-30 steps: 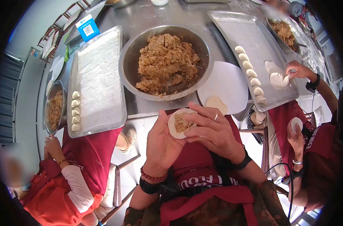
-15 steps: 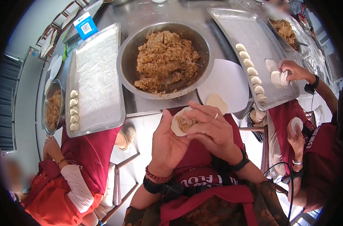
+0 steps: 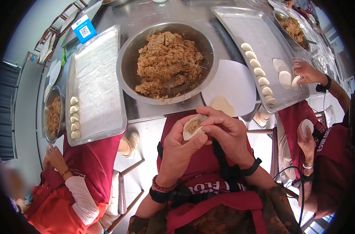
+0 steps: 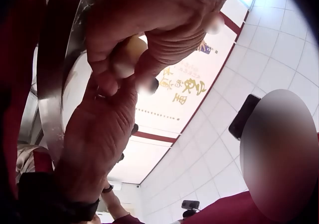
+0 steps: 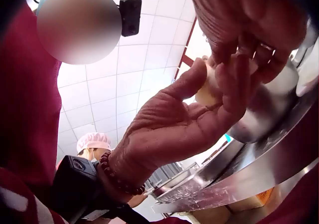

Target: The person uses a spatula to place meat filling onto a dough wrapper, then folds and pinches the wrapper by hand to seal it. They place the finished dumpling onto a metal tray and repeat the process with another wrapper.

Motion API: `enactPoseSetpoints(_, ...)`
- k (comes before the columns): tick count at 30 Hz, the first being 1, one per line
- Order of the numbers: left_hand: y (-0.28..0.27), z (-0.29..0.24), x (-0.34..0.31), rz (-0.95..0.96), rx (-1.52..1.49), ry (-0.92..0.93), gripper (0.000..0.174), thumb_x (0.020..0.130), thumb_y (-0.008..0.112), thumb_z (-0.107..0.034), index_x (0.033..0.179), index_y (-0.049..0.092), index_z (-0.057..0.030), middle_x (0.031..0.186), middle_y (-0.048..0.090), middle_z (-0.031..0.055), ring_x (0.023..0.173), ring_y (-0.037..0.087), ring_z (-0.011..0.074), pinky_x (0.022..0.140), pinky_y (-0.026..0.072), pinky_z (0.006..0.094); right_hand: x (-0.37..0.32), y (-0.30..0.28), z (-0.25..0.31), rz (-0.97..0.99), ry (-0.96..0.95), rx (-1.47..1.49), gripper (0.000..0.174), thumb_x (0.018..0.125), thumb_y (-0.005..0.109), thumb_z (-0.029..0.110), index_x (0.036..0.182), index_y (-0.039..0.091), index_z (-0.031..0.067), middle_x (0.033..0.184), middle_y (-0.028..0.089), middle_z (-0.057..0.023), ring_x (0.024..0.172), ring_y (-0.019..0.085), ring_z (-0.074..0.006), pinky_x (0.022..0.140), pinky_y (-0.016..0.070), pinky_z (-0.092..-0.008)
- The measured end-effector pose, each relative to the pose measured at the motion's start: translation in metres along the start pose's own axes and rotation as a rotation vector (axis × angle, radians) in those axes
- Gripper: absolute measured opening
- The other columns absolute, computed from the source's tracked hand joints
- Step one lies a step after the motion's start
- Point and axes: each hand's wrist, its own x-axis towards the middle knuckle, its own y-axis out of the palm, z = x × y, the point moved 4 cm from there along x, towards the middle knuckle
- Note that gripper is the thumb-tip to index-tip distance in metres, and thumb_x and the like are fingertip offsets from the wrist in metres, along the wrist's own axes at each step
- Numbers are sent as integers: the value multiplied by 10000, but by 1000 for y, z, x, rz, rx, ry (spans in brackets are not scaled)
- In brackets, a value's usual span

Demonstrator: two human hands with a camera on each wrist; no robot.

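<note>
Both hands hold one round dumpling wrapper (image 3: 187,134) with brown filling (image 3: 193,126) in its middle, over the lap just before the table edge. My left hand (image 3: 180,150) cups it from the left, its thumb along the near edge. My right hand (image 3: 229,134) pinches the right edge between thumb and fingers. The wrapper is bent up at its sides, with the filling showing through the gap. In the right wrist view, the fingers of the left hand (image 5: 174,119) curl round the pale dough (image 5: 207,95). Fingers cover much of it in both wrist views.
Beyond the hands stands a large steel bowl (image 3: 125,80) of filling. A white round board (image 3: 240,89) carries a loose wrapper (image 3: 222,105). Trays at left (image 3: 95,85) and right (image 3: 245,25) hold rows of dumplings. People sit on both sides; the right neighbour's hand (image 3: 306,72) handles wrappers.
The wrapper was flat and open on the left hand; now its sides are bent up round the filling. The left thumb has come over onto its edge, and the right fingers have moved to its right edge.
</note>
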Motion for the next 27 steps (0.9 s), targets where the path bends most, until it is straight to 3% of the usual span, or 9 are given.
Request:
enactPoseSetpoints(4,-1,-2,0,-40,78,62,465,949,658,-128,1346,478,32,1236,608,113,1038,624,157,782,564,278,2,1,-5,16,-54,56,130,883,689,16,1012,701,4,1235,653,-186,1042,655,-166,852,541,-274)
enactPoseSetpoints(10,-3,-6,-3,-123,208,153,377,970,639,-157,1284,550,31,1138,660,104,919,620,125,682,510,231,8,11,5,22,85,245,120,907,665,9,1021,697,-11,1275,619,-178,943,641,-116,749,557,-234)
enactPoseSetpoints(12,-7,-3,-3,-124,208,187,371,974,636,-177,1271,562,33,1124,669,112,882,618,121,662,492,220,9,13,1,35,65,246,174,911,662,15,1083,679,-8,1263,627,-175,930,642,-117,775,554,-242)
enactPoseSetpoints(16,-7,-8,-2,-173,91,266,396,977,629,-209,1278,554,38,1167,656,148,878,624,134,655,478,214,9,16,6,-17,67,254,313,923,654,29,1228,607,-23,1197,656,-153,912,647,-123,823,542,-253)
enactPoseSetpoints(19,-7,-11,-2,-145,13,322,398,980,623,-221,1281,555,30,1254,619,185,906,626,144,669,486,221,3,14,-4,-64,231,267,383,937,646,57,1293,551,-48,1055,681,-112,884,657,-139,825,538,-260)
enactPoseSetpoints(22,-9,-6,-1,-97,-4,333,398,977,627,-224,1283,558,20,1354,556,210,938,628,152,681,498,226,4,19,-2,106,366,656,351,957,628,87,1271,570,-58,942,670,-88,846,660,-155,791,551,-279)
enactPoseSetpoints(27,-5,1,-1,-140,37,362,414,957,655,-227,1278,566,17,1410,508,215,891,640,143,666,491,215,1,23,-11,14,366,753,265,974,602,100,1188,627,-55,884,658,-80,753,631,-145,700,578,-303)
